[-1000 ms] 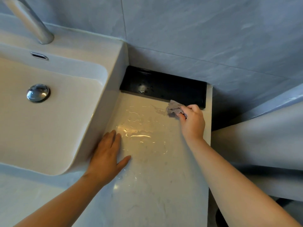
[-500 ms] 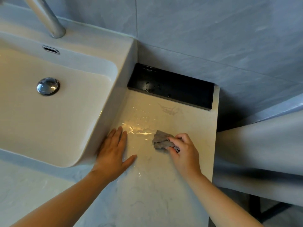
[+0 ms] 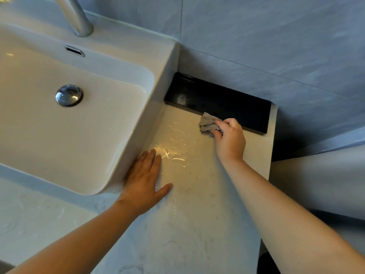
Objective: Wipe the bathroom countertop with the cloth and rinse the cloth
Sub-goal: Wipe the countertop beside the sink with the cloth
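Warm glare on a wet tabletop (image 3: 193,224), with cooler, dimmer light around it.
A yellowish highlight glints off water streaks in the middle of the tabletop, and the sink (image 3: 79,135) basin glows warm. The wall tiles (image 3: 276,46) and near corner read bluish. Soft shadow lies along the sink's outer side. Wide-angle distortion bends the straight edges, and the faucet (image 3: 77,16) at the top looks slightly soft.
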The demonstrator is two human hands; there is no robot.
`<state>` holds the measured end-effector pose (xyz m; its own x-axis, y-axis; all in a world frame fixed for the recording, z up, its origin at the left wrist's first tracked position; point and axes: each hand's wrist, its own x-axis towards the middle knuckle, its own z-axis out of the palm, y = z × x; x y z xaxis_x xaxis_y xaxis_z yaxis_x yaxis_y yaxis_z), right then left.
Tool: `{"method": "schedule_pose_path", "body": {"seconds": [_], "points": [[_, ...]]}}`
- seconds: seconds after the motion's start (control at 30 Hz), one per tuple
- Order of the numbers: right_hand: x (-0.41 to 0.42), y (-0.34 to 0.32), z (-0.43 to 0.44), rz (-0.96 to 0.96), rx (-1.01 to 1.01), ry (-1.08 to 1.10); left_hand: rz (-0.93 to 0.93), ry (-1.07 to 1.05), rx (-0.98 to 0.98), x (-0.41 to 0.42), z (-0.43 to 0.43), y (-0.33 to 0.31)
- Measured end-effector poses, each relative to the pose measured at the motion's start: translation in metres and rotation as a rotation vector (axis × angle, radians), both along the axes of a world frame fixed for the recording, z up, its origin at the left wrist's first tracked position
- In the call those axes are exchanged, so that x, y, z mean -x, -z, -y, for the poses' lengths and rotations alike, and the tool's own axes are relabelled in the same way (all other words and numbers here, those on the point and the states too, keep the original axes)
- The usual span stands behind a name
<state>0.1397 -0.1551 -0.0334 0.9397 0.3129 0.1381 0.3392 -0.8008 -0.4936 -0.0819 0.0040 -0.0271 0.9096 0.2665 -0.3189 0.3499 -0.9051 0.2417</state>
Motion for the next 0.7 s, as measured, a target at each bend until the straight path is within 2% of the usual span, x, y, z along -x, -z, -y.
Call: {"method": "schedule_pose_path", "body": {"seconds": [0.17, 0.33, 0.5, 0.7], "points": [[0.016, -0.004, -0.002, -0.045, -0.043, -0.043, 0.021, -0.034, 0.05, 0.002, 0.001, -0.001], [0.059, -0.005, 0.004, -0.073, -0.072, -0.153, 0.132, -0.048, 0.076, 0.026, 0.01, -0.004], [0.101, -0.002, 0.014, -0.102, -0.066, -0.239, 0.08, -0.051, 0.045, 0.058, 0.011, 0.001], [0.11, -0.017, 0.021, -0.313, -0.113, -0.275, 0.071, -0.022, 0.023, 0.061, 0.009, 0.007]]}}
